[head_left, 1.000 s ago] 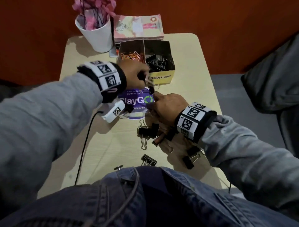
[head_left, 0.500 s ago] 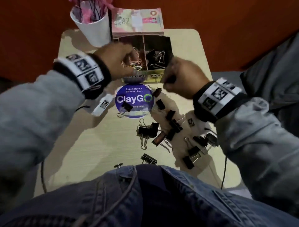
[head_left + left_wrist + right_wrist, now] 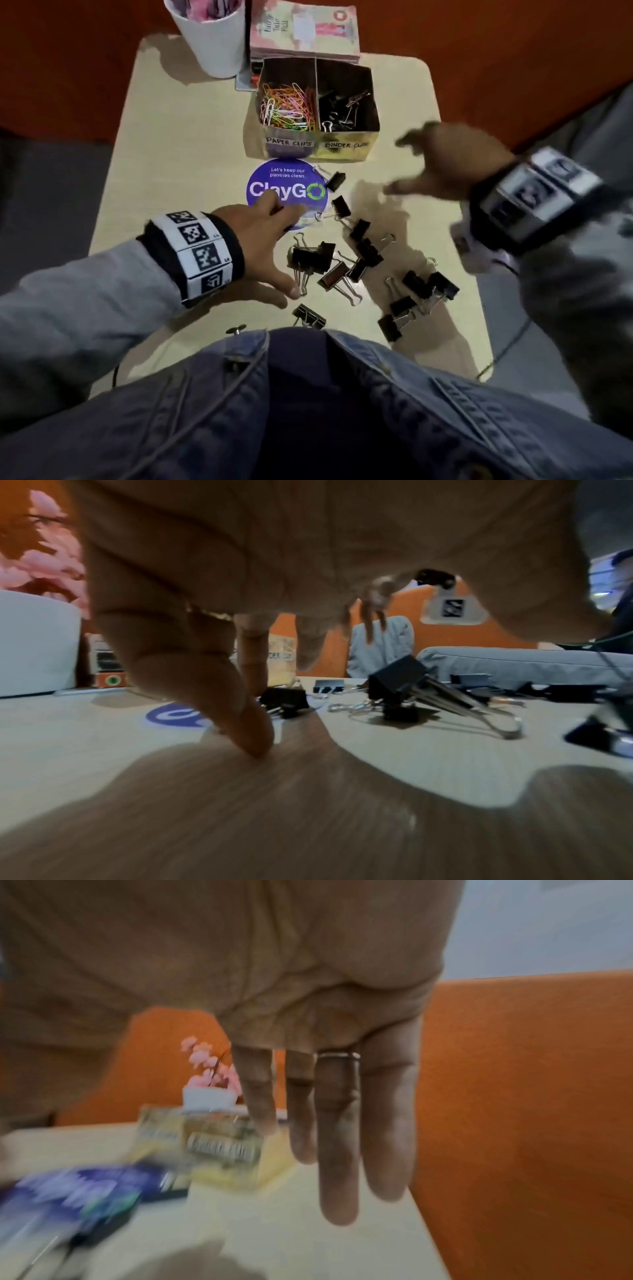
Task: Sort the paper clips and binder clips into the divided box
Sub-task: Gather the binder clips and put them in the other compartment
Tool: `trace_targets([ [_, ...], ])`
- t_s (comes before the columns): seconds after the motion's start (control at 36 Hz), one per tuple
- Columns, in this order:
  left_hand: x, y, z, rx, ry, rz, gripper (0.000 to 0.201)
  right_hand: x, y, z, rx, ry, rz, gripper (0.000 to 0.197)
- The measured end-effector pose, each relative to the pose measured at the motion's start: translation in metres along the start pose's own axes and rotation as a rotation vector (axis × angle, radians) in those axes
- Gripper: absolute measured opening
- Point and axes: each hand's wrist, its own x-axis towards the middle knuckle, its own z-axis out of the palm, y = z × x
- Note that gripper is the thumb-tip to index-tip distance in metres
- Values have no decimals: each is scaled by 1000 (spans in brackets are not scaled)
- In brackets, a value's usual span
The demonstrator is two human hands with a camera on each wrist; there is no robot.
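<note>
- Both hands are empty; left hand (image 3: pixel 255 236) spread low over the table (image 3: pixel 178 164), right hand (image 3: pixel 455 164) open and blurry beside the box (image 3: pixel 342 150)
- binder clips (image 3: pixel 363 253) lie scattered between them; paper clips (image 3: pixel 287 106) sit in the box's left half
- risk, I'd guess: clips are tangled, so grabbing one drags its neighbours off the edge

Lighting is dim and warm, from overhead; soft shadows of both arms fall on the worktop (image 3: pixel 191 144). In the head view the right hand (image 3: pixel 448 164) is smeared by motion blur, while the left hand (image 3: pixel 260 240) is fairly sharp. The right wrist view is heavily blurred across the lower left. The left wrist view shows wide-angle stretching at its edges, with a broad shadow along the near worktop edge.
</note>
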Motion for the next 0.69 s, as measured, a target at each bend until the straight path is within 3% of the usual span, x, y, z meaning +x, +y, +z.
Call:
trace_targets([
  [0.08,-9,5,5,33,4,46,130,-65,16,41,-61,-246,119,112],
  [0.22,-17,22,13,54,-6,19,139,-132,3,96,-28,-380,159,127],
  [0.33,-12,42,17,51,22,-26,140,-125,-18,116,34,-224,212,126],
  [0.53,2,53,20,-23,119,-111,118,-69,-45,114,166,-68,190,80],
  [0.69,27,40,-3,-106,134,-165,89,-21,-55,99,226,-19,148,77],
])
